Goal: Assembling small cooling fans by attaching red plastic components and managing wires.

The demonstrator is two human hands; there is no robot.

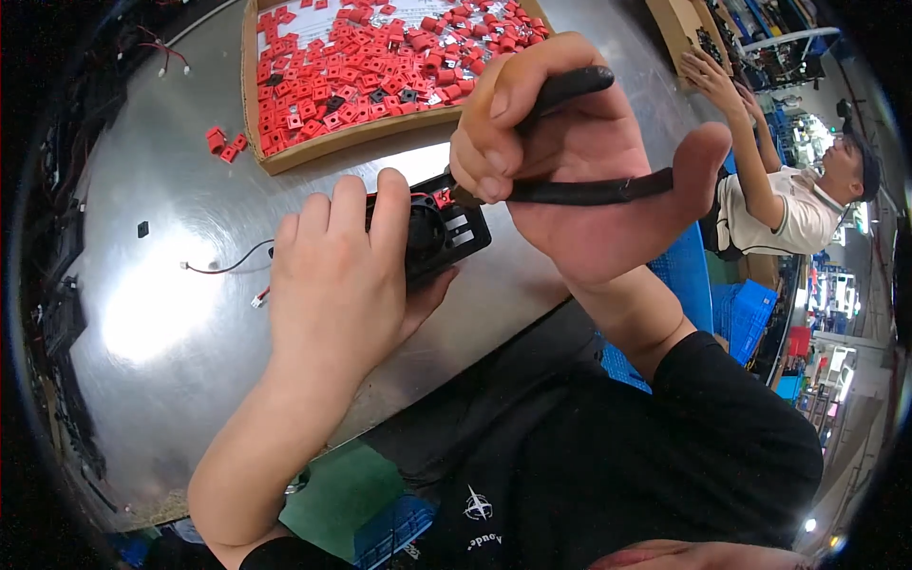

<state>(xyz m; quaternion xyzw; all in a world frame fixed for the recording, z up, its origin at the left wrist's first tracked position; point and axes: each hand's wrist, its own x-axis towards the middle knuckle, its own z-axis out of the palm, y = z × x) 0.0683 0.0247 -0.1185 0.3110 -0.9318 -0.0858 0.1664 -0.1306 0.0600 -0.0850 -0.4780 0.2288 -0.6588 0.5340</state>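
My left hand [332, 261] is closed around a black plastic housing [468, 231] with a small fan [424, 228] in it, holding it on the metal table. My right hand [594, 233] grips pliers [594, 193] with black-coated handles. The handles are spread apart, one under the fingers and one by the thumb. The jaws point at a small red part [443, 198] at the housing's far edge; whether they pinch it is hidden. A thin cable [228, 269] with a white connector runs out to the left of the housing.
A shallow cardboard box [356, 146] of many red plastic pieces stands beyond my hands. Loose red pieces [226, 144] and a small black piece [143, 229] lie left of it. Dark parts line the table's left edge. At the right a co-worker [784, 195] reaches toward another carton [676, 33].
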